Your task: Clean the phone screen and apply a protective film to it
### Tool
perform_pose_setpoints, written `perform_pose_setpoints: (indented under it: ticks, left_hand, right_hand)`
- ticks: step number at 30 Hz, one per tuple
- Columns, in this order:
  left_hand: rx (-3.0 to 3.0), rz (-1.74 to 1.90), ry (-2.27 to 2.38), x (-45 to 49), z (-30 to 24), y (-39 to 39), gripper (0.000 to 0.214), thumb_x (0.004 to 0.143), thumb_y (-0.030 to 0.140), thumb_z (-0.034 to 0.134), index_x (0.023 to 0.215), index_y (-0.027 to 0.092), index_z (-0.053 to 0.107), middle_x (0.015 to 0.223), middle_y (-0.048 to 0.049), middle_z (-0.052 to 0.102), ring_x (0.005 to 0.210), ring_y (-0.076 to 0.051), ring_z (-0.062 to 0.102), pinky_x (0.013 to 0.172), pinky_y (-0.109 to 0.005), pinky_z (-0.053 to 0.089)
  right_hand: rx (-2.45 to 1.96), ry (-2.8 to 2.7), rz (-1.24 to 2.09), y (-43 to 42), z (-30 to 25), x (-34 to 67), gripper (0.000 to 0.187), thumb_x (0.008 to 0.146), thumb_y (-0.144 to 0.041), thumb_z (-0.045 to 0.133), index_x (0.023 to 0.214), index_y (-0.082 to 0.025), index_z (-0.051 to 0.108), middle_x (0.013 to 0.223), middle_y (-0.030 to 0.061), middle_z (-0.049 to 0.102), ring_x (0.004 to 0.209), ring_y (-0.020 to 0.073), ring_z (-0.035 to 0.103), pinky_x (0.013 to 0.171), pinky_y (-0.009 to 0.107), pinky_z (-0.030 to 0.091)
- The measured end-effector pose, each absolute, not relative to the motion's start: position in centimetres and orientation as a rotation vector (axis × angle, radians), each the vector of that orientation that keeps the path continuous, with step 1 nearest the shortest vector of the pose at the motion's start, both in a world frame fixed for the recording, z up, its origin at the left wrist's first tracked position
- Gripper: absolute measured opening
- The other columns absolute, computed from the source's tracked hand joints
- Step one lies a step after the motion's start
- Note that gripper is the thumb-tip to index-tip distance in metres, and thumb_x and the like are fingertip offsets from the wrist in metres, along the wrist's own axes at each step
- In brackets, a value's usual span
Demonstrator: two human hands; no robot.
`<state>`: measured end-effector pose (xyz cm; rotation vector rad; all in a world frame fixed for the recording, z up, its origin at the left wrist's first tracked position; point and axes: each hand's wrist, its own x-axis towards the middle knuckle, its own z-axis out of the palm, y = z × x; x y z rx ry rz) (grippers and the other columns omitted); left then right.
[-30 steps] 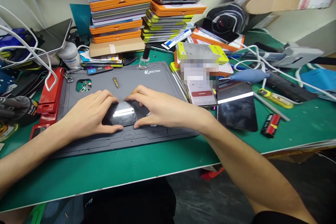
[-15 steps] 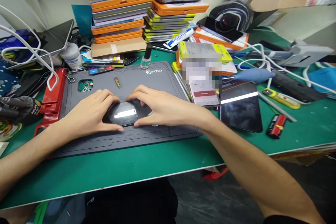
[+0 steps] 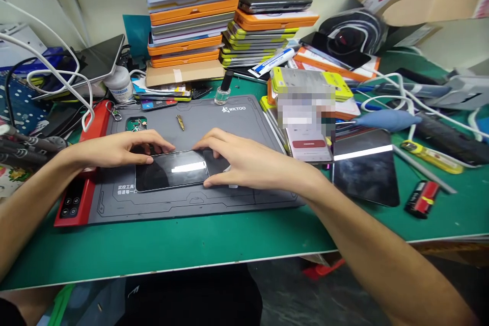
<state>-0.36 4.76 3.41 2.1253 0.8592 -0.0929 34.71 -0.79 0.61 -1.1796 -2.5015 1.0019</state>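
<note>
Touches the ten-o'clock edge of the smartphone (image 3: pixel 164 175), flat on the grey WKTOO mat (image 3: pixel 252 123), with a loosely open left hand (image 3: pixel 120 148), and holds its three-o'clock end within a half-spread right hand (image 3: pixel 244 160).

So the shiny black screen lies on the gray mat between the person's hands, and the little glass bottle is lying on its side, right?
Not quite: the head view shows the little glass bottle standing upright, black cap on top. The shiny black screen does lie on the gray mat between the left hand and right hand.
</note>
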Motion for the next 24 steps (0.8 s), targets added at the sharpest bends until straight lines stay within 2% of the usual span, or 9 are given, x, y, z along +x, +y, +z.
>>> perform_pose_setpoints:
  ticks: [8,15,24]
  left_hand:
    - [2.091,-0.084,0.856,-0.2,2.88,4.54,0.05,0.11,0.052,0.072,0.158,0.035,0.069,0.16,-0.005,0.07,0.144,-0.027,0.068,0.119,-0.035,0.056]
    - [2.159,-0.052,0.775,-0.17,2.7,4.27,0.048,0.116,0.05,0.063,0.16,0.032,0.067,0.163,-0.009,0.067,0.15,-0.03,0.064,0.129,-0.042,0.051]
    - [2.124,-0.034,0.835,0.11,2.94,4.25,0.046,0.113,0.046,0.066,0.157,0.035,0.072,0.16,-0.0074,0.07,0.148,-0.029,0.066,0.128,-0.043,0.052]
  right_hand:
    - [-1.182,-2.485,1.021,-0.85,0.53,34.74,0.074,0.094,-0.059,0.09,0.156,-0.024,0.069,0.151,0.0127,0.067,0.128,0.035,0.072,0.112,0.051,0.061]
    - [-1.17,-2.477,1.015,-0.73,0.17,34.75,0.074,0.093,-0.06,0.091,0.154,-0.025,0.071,0.149,0.0123,0.068,0.127,0.035,0.072,0.113,0.051,0.06]
    - [-1.143,-2.483,0.995,-0.64,0.19,34.91,0.071,0.093,-0.059,0.09,0.154,-0.028,0.072,0.147,0.0123,0.069,0.128,0.0359,0.072,0.113,0.052,0.06]
